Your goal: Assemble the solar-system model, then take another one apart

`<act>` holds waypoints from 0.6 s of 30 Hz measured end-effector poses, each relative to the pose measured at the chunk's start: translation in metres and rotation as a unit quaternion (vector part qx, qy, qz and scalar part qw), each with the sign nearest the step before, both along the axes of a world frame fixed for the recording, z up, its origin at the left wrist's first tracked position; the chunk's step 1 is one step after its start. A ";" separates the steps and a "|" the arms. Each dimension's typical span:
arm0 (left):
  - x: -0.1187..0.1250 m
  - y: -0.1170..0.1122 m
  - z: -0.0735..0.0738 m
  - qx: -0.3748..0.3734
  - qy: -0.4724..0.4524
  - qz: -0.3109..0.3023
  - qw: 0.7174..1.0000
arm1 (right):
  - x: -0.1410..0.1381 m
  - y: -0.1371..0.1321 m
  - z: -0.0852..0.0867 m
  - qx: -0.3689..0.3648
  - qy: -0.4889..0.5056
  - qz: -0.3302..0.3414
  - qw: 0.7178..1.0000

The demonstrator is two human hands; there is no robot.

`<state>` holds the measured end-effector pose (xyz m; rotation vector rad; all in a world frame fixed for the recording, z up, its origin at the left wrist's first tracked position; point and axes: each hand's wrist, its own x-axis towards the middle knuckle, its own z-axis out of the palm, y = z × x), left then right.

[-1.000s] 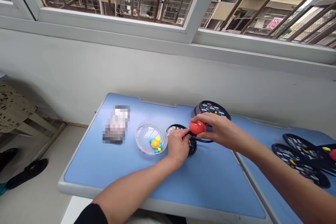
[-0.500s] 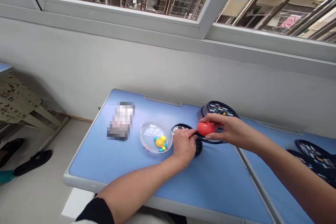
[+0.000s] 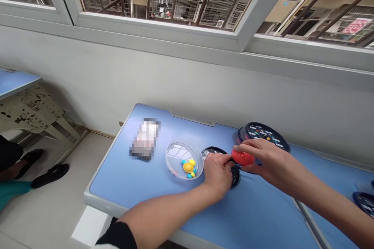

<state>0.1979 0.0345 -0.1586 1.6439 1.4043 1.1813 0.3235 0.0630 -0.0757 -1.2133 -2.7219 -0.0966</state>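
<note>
My right hand (image 3: 261, 157) grips a glossy red ball (image 3: 243, 157) between thumb and fingers. My left hand (image 3: 219, 171) is closed beside it, pinching a thin black part that touches the ball's left side; the fingers hide most of this part. Under and behind my left hand, a black round piece (image 3: 214, 150) with printed pictures shows in part. Just left of that hand, a clear round plastic tub (image 3: 172, 159) holds a yellow ball (image 3: 188, 167) and several small blue and yellow balls. Behind my right hand stands a black disc (image 3: 267, 134) printed with coloured dots and labels.
A blurred-out phone-like object (image 3: 145, 139) lies on the left of the blue desk (image 3: 140, 190). More black printed discs (image 3: 365, 204) rest on the adjoining desk at right. A wall (image 3: 175, 81) with windows rises behind. Another person's sandalled foot (image 3: 49, 175) is at far left.
The camera view has shifted, so everything sits further right and slightly lower. The red ball has turned, now showing small pale specks. Both hands keep their holds.
</note>
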 end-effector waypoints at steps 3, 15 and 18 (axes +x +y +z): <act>-0.001 -0.001 0.001 0.000 0.011 0.004 1.000 | 0.006 0.006 -0.003 -0.025 -0.006 -0.002 1.000; 0.002 0.000 -0.008 0.023 0.047 -0.015 0.999 | 0.003 -0.005 -0.002 -0.048 0.088 -0.078 0.992; 0.002 -0.001 -0.009 0.027 0.061 -0.017 0.998 | 0.000 -0.007 -0.001 -0.049 0.095 -0.076 0.991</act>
